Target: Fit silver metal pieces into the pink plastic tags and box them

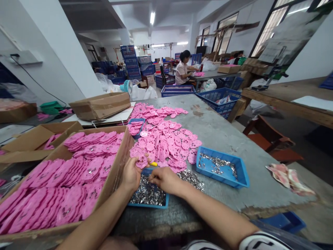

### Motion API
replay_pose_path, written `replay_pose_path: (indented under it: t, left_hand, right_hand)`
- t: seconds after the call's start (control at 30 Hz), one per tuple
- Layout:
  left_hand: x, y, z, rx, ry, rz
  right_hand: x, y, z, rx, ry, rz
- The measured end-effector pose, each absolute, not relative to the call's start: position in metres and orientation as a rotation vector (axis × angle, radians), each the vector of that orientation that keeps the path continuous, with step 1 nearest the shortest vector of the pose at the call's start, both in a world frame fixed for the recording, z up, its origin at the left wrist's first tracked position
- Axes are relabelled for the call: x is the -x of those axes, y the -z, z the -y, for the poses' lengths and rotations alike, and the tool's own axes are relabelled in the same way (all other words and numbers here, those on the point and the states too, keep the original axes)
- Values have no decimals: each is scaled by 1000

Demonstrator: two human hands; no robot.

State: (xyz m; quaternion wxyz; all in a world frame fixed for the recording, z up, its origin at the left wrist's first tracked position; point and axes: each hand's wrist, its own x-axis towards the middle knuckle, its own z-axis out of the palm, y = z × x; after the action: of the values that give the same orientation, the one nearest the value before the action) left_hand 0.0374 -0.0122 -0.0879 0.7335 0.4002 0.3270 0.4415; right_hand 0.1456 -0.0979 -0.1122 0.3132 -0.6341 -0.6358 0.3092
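Fingers of the left hand (130, 174) are closed on a pink piece (142, 161) (maybe two, hard to tell), held up by the near edge of the loose pink heap (169, 142), w/ the carton (118, 172) off to its left. Right hand (168, 179) is over the near blue tray (161, 207), fingers bunched together; tbh I can't tell from my feed if one of the metal bits (147, 195) is pinched in there. So imo the step I'm on is picking a bit to go w/ the held piece. Some stacked pieces (90, 173) in the carton have shiny stuff on top, so that fits afaict. Next move prob calls for a small careful pinch: one bit only, lifted clear of the tray and over to the left hand, which shd hold the piece steady. Gotta mind the yellow handle (153, 164) near both hands, idk what it belongs to. Loose bits sit on the bench (221, 135) too, and the 2nd blue tray (224, 181) has more, just farther off.
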Motion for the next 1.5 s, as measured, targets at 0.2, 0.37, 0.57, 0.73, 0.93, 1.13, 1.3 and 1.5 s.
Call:
replay_pose_path:
  t: [0.2, 0.37, 0.57, 0.73, 0.93, 1.13, 1.3, 1.5]
  left_hand:
    - [-44, 75, 20, -787, -768, -693]
    - [-48, 70, 23, -765, -723, -618]
    - [-44, 74, 26, -782, -716, -421]
    - [-38, 82, 27, -882, -694, -295]
    - [-37, 92, 23, -1094, -835, -200]
    - [-37, 96, 19, -1321, -916, -116]
    - [-36, 99, 18, -1413, -939, -83]
    - [-35, 99, 17, -1460, -953, -92]
  right_hand:
    - [-168, 106, 98, 1275, -1025, 940]
    - [-169, 92, 100, 1209, -1129, 695]
    - [-166, 75, 97, 1161, -1044, 569]
    - [-166, 75, 96, 1169, -825, 649]
    - [-158, 84, 99, 1229, -684, 698]
    - [-151, 87, 97, 1146, -819, 608]
    - [-148, 81, 96, 1102, -868, 521]
    - [-146, 78, 96, 1072, -910, 478]
